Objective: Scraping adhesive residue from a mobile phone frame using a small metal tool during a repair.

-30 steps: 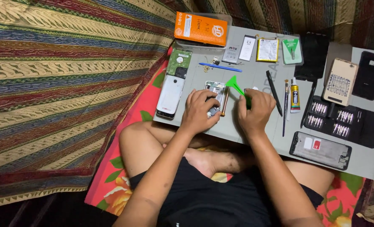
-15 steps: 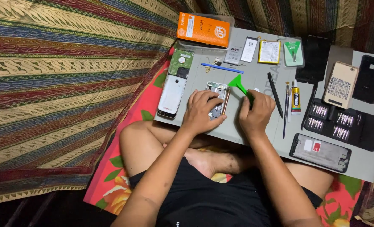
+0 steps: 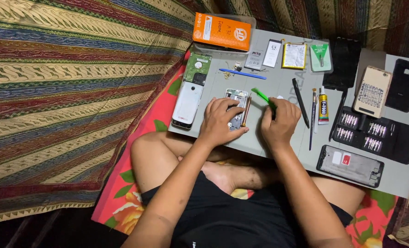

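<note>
The left hand [image 3: 223, 121] lies flat with its fingers pressed down on the opened phone [image 3: 237, 103] on the grey work mat [image 3: 278, 82], covering the phone's lower half. The right hand [image 3: 280, 121] is curled around a green pry tool [image 3: 263, 97], whose tip points toward the phone's upper right corner. A thin brown stick [image 3: 245, 111] lies between the two hands, touching the phone's right edge. Left of the left hand sits a white phone back [image 3: 187, 103]; beyond the fingers, a blue spudger [image 3: 242, 73] and an orange box [image 3: 222, 31]. Right of the right hand lie a black pen tool [image 3: 300, 96], a brush [image 3: 312, 117], a glue tube [image 3: 323, 106] and a screwdriver bit case [image 3: 374, 133]. Compared with half a second back, the green tool lies lower and flatter, nearer the phone.
</note>
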